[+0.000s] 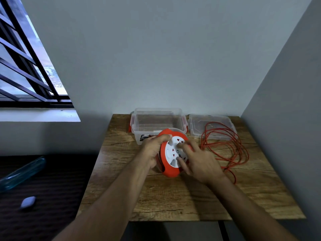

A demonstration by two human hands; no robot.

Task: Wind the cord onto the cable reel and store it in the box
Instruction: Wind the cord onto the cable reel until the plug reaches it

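**Reel held up, cord loose**

The left hand (152, 150) has its grip tight around the rim of the reel (171, 153), just above the bench (173, 197), in front of the open box (158, 122). The right hand (198, 162) presses spread fingers on the reel's white face. The cord (227, 146) lies loose on the right, partly over the lid (212, 126). It could tangle or drag the lid.
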